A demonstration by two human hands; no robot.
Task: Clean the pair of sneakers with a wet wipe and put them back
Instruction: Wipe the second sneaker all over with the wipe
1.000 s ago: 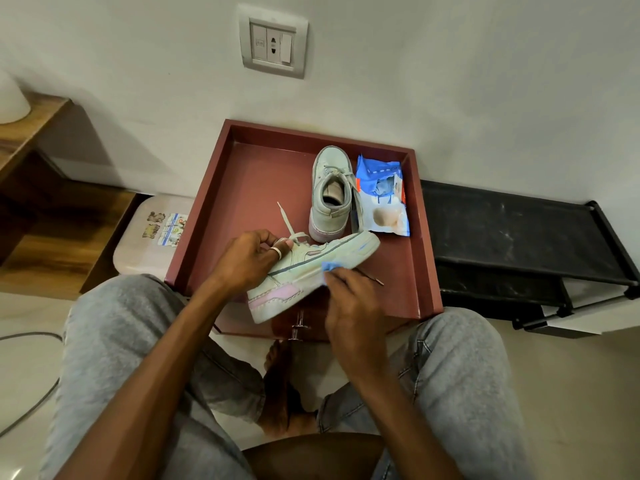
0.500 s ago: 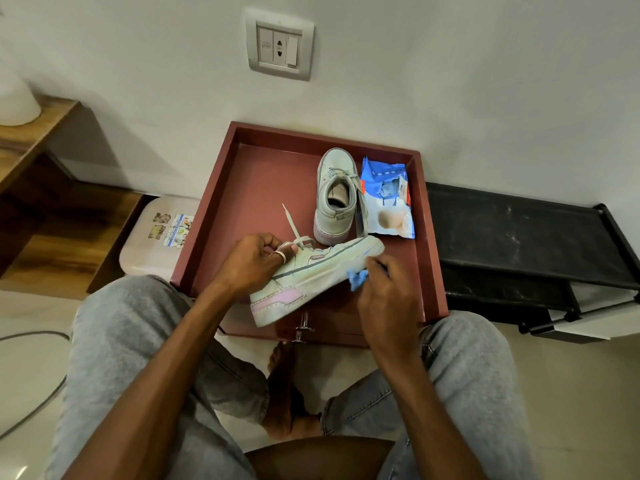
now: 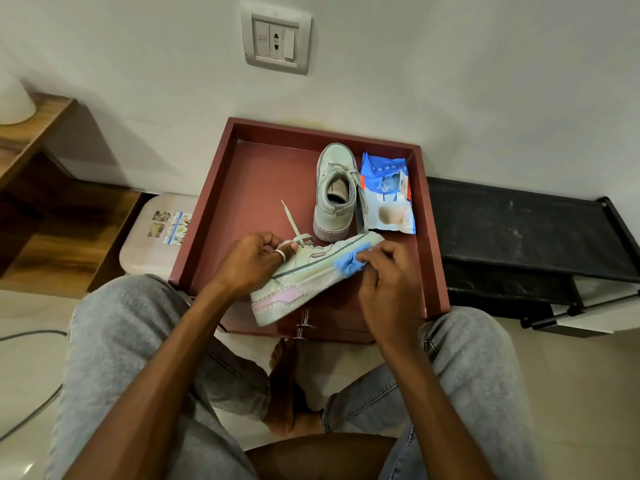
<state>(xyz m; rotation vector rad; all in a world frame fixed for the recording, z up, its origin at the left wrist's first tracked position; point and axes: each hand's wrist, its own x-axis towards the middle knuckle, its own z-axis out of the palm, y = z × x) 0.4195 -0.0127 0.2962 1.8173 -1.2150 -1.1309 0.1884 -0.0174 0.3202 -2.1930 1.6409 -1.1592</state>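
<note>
Head view is showing a pale mint sneaker (image 3: pixel 311 277) with a pink heel patch being held on its side over the front part of a maroon tray (image 3: pixel 242 188), heel pointing toward the person and toe angling up to the right. The left hand (image 3: pixel 249 263) is gripping it around the collar by the laces, fingers curled. The right hand (image 3: pixel 391 289) is pinching a crumpled blue wet wipe (image 3: pixel 348 264) and pressing it against the sneaker's side near the toe. Just beyond that toe, the second sneaker (image 3: pixel 336 192) is standing upright in the tray, heel toward the person, with a blue-and-white wipes packet (image 3: pixel 388 197) lying just beside it on the right. A black shoe rack (image 3: pixel 519 230) is sitting right of the tray, a stickered stool (image 3: pixel 152 233) left of it, and a wall socket (image 3: pixel 276 38) is showing above.
</note>
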